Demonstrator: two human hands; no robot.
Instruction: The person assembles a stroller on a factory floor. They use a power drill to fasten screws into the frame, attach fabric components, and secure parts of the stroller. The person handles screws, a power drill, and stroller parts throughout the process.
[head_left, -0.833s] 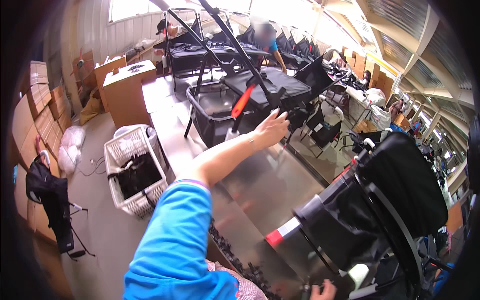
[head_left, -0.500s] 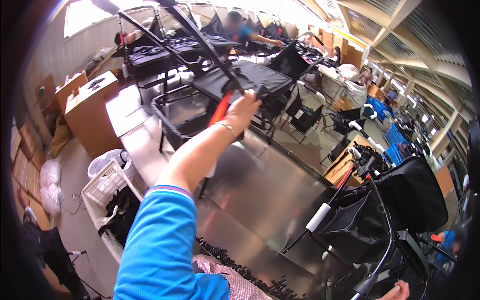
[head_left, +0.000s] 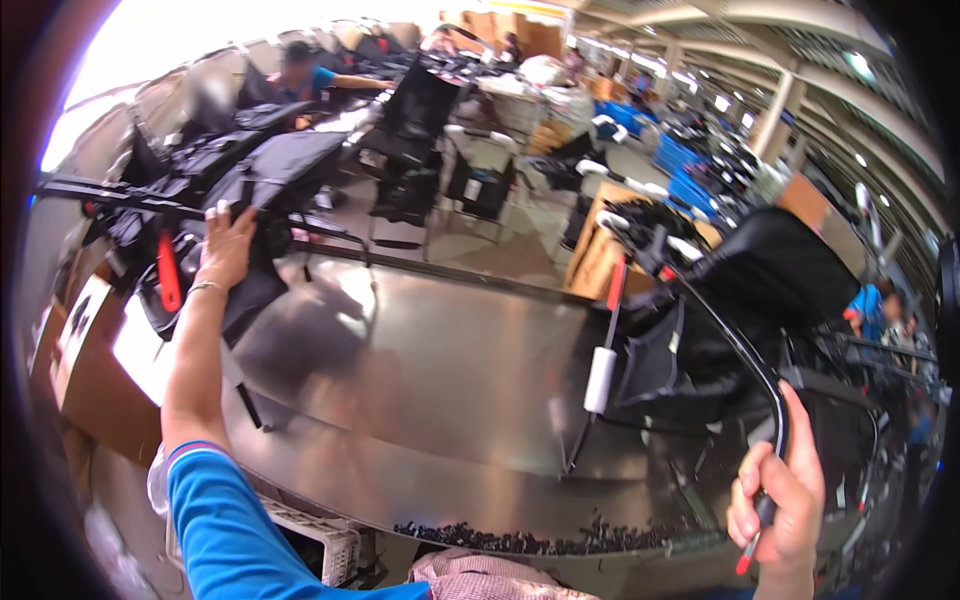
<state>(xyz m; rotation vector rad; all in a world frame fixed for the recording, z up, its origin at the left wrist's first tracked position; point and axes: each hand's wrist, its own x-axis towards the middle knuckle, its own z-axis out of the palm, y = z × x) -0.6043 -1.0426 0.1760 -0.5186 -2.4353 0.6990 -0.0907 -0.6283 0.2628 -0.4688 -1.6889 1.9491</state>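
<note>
Resting with its fingers spread on a dark bar (head_left: 130, 195), the left grip (head_left: 227, 245) is loose rather than clenched, though blur makes the contact hard to judge. That bar crosses a black fabric frame (head_left: 275, 165) at the far left of the shiny metal worktop (head_left: 480, 340), and a bright red piece (head_left: 168, 272) hangs below it, left of the wrist.

At the near right, the right grip (head_left: 785, 490) is clenched around the lower end of a curved black tube (head_left: 735, 345); a small red tip (head_left: 743, 560) pokes out beneath the fingers. The tube runs up and leftward in front of a second black frame (head_left: 785, 260), which stands at the right end of the worktop. Just left of this frame, a white sleeve (head_left: 598, 380) sits on a thin dark rod.

Small black pieces (head_left: 540, 541) lie heaped along the near edge of the worktop. A white plastic basket (head_left: 335, 540) shows below that edge, to the left. Across from the person, a co-worker (head_left: 312, 80) in blue extends an arm.
</note>
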